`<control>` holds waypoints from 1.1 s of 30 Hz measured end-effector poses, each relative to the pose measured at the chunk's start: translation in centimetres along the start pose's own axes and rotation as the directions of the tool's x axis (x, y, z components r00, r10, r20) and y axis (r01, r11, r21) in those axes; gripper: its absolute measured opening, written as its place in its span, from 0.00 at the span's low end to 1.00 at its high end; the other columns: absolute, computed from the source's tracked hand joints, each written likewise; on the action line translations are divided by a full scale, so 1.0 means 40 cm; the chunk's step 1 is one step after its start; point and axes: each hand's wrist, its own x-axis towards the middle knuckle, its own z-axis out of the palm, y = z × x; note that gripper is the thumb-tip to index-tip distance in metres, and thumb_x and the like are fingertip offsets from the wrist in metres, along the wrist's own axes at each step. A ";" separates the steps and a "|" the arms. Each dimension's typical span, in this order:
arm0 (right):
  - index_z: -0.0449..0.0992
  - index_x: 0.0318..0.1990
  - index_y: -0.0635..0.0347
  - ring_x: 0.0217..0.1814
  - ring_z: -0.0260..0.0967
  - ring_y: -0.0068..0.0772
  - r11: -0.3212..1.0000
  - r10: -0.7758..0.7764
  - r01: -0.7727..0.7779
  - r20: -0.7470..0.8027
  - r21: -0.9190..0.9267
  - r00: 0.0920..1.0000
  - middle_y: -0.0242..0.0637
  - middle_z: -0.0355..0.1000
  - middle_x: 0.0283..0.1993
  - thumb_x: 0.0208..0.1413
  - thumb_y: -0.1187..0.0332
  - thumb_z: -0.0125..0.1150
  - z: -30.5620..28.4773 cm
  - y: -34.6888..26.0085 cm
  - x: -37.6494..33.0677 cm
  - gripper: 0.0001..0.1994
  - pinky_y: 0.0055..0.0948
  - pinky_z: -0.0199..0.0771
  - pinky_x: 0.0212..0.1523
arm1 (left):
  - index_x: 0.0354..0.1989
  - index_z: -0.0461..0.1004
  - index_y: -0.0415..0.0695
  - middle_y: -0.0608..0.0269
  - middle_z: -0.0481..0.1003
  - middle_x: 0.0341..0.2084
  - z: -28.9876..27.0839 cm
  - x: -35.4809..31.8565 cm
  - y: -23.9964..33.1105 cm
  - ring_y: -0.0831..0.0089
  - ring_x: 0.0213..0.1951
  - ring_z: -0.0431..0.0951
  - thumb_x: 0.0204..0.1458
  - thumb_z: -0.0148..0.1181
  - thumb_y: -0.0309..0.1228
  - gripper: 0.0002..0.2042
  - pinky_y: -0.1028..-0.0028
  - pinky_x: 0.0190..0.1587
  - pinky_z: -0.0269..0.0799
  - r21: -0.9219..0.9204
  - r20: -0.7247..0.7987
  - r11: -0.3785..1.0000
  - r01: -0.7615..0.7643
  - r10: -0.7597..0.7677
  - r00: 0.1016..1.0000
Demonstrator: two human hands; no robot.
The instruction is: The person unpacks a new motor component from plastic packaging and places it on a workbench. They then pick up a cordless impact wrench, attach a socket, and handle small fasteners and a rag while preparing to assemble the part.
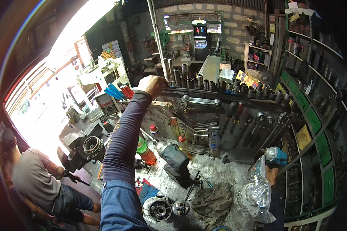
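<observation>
My left arm stretches up and forward. My left hand (153, 85) is at the left end of a row of dark sockets (189, 83) along the top of a metal tool board. Its fingers curl closed beside the tall sockets; what is in them is hidden. At the right, my right hand (273, 175) grips a blue cordless impact wrench (277, 156) by its handle. Partly in front of that hand is a clear plastic bag (264, 200) with a silvery metal housing (246, 197) inside, on the bench.
On the metal bench (164, 173) are a dark power tool (172, 154), bottles (145, 151), a dirty rag (213, 202) and a round metal housing (158, 208). Wrenches (200, 101) hang on the board. Shelves (320, 142) stand right; a co-worker (36, 181) bends at left.
</observation>
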 end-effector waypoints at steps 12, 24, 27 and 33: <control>0.66 0.62 0.69 0.62 0.66 0.41 0.978 0.197 -0.189 0.090 -0.088 0.976 0.44 0.69 0.61 0.46 0.63 0.74 -0.012 0.041 0.011 0.37 0.38 0.61 0.67 | 0.42 0.83 0.51 0.48 0.81 0.33 0.020 -0.065 0.025 0.49 0.38 0.82 0.57 0.61 0.38 0.10 0.57 0.41 0.76 -0.241 -0.251 0.966 0.090 -0.152 0.956; 0.79 0.44 0.70 0.49 0.74 0.41 0.973 0.067 -0.030 0.157 -0.228 0.985 0.46 0.79 0.46 0.50 0.53 0.74 -0.015 -0.007 0.022 0.26 0.43 0.71 0.49 | 0.32 0.80 0.40 0.54 0.79 0.20 -0.138 -0.286 0.165 0.61 0.23 0.81 0.54 0.68 0.40 0.14 0.65 0.30 0.75 -0.411 -0.276 0.911 0.035 -0.161 0.948; 0.80 0.43 0.71 0.44 0.76 0.38 0.987 -0.148 0.153 0.085 -0.052 0.985 0.43 0.80 0.41 0.53 0.55 0.73 0.009 -0.039 0.019 0.23 0.40 0.72 0.49 | 0.33 0.79 0.37 0.60 0.80 0.22 -0.216 -0.370 0.237 0.76 0.26 0.80 0.59 0.65 0.35 0.12 0.73 0.31 0.74 -0.554 -0.247 0.833 0.006 -0.171 0.954; 0.76 0.30 0.74 0.33 0.73 0.41 0.963 0.086 -0.059 0.094 -0.262 0.992 0.53 0.76 0.30 0.47 0.51 0.76 0.014 -0.119 0.004 0.27 0.46 0.71 0.36 | 0.31 0.76 0.37 0.76 0.67 0.18 -0.393 -0.543 0.440 0.88 0.20 0.62 0.64 0.60 0.35 0.13 0.80 0.23 0.56 -0.798 0.058 0.549 0.248 -0.341 0.938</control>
